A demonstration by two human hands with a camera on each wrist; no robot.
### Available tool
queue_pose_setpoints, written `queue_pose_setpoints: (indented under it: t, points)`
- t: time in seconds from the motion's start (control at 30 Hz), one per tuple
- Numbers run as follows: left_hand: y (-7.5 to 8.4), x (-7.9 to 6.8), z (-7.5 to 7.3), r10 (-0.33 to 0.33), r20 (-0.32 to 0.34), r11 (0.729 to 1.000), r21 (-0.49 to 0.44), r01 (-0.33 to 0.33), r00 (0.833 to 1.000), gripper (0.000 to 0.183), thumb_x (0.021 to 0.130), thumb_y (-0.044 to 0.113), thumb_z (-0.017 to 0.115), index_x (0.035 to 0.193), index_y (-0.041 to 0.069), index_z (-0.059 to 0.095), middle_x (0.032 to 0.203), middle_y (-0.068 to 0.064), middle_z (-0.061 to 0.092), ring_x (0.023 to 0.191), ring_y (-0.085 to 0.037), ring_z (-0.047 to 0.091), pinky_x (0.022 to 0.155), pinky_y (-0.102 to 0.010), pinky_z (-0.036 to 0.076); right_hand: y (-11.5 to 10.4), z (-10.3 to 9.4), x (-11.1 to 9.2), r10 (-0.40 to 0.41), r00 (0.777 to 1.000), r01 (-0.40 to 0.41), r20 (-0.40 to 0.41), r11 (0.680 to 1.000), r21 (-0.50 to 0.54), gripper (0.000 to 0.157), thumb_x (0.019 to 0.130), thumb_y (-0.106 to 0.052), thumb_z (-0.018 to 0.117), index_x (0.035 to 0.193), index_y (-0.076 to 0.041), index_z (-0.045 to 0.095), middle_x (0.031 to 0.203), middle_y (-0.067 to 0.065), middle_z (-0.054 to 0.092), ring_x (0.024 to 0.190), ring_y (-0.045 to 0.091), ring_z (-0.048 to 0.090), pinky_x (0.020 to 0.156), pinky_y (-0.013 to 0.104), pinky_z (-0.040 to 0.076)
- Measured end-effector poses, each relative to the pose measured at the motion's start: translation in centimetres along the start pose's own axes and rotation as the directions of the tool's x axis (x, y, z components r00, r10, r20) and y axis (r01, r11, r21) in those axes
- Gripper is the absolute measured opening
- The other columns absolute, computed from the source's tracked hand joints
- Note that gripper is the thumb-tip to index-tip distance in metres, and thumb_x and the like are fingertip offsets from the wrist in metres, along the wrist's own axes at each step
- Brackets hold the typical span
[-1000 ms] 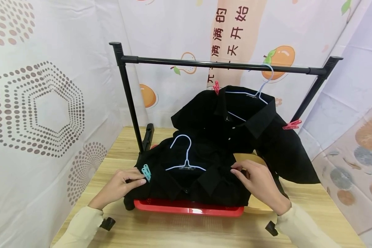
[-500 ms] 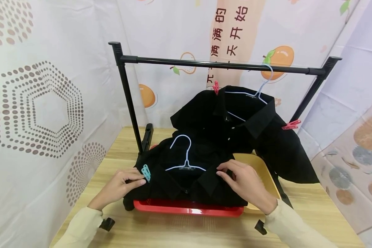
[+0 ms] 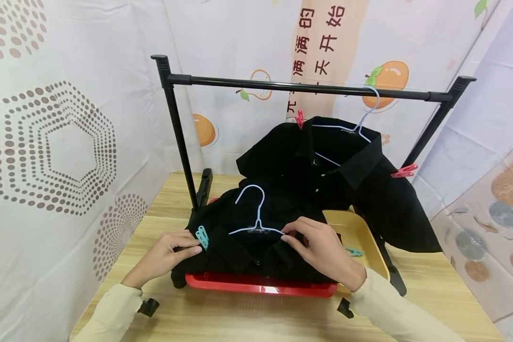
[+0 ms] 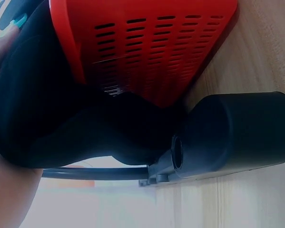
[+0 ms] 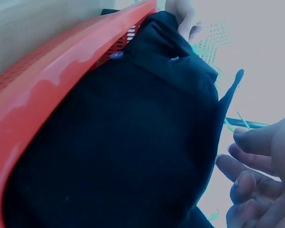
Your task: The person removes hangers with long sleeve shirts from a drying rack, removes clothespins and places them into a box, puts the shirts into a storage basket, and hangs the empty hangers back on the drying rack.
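Note:
A black shirt (image 3: 256,266) lies over a red basket (image 3: 260,286), with a light-blue clothes hanger (image 3: 258,216) inside its neck and the hook upward. My left hand (image 3: 171,251) pinches the shirt's shoulder at the left; beside its fingertips a teal clothespin (image 3: 202,237) stands on the cloth. My right hand (image 3: 320,247) has thumb and forefinger together at the hanger's right arm, by the collar. The collar hides the rest of that arm. In the right wrist view a flap of black cloth (image 5: 231,92) sticks up near my right fingers.
Behind, a black rack (image 3: 282,86) carries a second black shirt (image 3: 397,209) on a blue hanger, with red clothespins (image 3: 405,171) on it. A yellow tray (image 3: 377,261) holds another teal clothespin (image 3: 353,252) at the right. A rack foot (image 4: 237,128) stands near the basket.
My right hand has moved left along the shirt's shoulder to the hanger's arm, uncovering the teal clothespin in the yellow tray. My left hand has kept its place.

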State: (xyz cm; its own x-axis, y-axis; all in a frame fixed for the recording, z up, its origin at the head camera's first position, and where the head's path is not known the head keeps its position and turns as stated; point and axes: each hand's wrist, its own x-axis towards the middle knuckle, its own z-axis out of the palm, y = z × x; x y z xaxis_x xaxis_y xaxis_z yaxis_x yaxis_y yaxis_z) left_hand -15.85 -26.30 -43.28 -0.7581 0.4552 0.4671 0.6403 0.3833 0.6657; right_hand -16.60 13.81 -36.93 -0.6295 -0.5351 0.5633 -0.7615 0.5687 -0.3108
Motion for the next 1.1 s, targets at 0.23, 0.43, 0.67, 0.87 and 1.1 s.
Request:
queue_pose_setpoints:
  t: [0.23, 0.43, 0.67, 0.87, 1.1]
  points:
    - [0.1, 0.0, -0.2, -0.011, 0.0, 1.0, -0.001, 0.011, 1.0, 0.019, 0.093, 0.0, 0.074, 0.108, 0.009, 0.082, 0.1, 0.006, 0.074, 0.087, -0.011, 0.065, 0.073, -0.023, 0.052, -1.5, 1.1, 1.3, -0.045, 0.999, 0.045, 0.008, 0.998, 0.048, 0.014, 0.092, -0.02, 0.081, 0.104, -0.017, 0.074, 0.091, -0.012, 0.063, 0.066, 0.003, 0.047, 0.058, 0.017, 0.044]
    - [0.0, 0.0, -0.1, 0.001, -0.003, 1.0, 0.007, -0.001, 1.0, 0.02, 0.092, -0.002, 0.074, 0.107, 0.008, 0.082, 0.099, 0.005, 0.074, 0.083, -0.012, 0.062, 0.069, -0.023, 0.05, -2.3, 2.0, 2.2, -0.092, 0.996, 0.092, 0.004, 0.992, 0.088, 0.015, 0.092, -0.019, 0.081, 0.105, -0.015, 0.074, 0.09, -0.011, 0.063, 0.065, 0.002, 0.046, 0.058, 0.015, 0.043]
    - [0.1, 0.1, -0.1, -0.002, 0.0, 1.0, 0.007, 0.002, 1.0, 0.02, 0.092, -0.001, 0.074, 0.107, 0.009, 0.082, 0.098, 0.006, 0.073, 0.082, -0.011, 0.061, 0.068, -0.024, 0.05, -2.9, 2.7, 3.1, -0.118, 0.993, 0.115, 0.015, 0.985, 0.13, 0.012, 0.094, -0.017, 0.079, 0.105, -0.015, 0.074, 0.09, -0.01, 0.064, 0.067, 0.004, 0.049, 0.059, 0.015, 0.042]
    - [0.1, 0.0, -0.1, 0.007, 0.005, 1.0, -0.001, -0.007, 1.0, 0.02, 0.092, -0.001, 0.074, 0.107, 0.009, 0.082, 0.098, 0.005, 0.074, 0.082, -0.012, 0.062, 0.069, -0.023, 0.051, -3.7, 3.4, 3.9, -0.133, 0.991, 0.126, 0.035, 0.981, 0.15, 0.011, 0.094, -0.017, 0.078, 0.104, -0.014, 0.074, 0.088, -0.01, 0.063, 0.065, 0.001, 0.046, 0.056, 0.015, 0.04]
    - [0.2, 0.2, -0.1, -0.007, 0.018, 1.0, -0.011, 0.007, 1.0, 0.02, 0.094, 0.003, 0.073, 0.107, 0.016, 0.083, 0.099, 0.008, 0.074, 0.085, -0.01, 0.065, 0.072, -0.024, 0.053, -4.4, 4.2, 4.9, -0.143, 0.987, 0.129, 0.07, 0.976, 0.175, 0.012, 0.096, -0.019, 0.076, 0.106, -0.014, 0.073, 0.092, -0.009, 0.063, 0.066, 0.0, 0.047, 0.057, 0.014, 0.041]
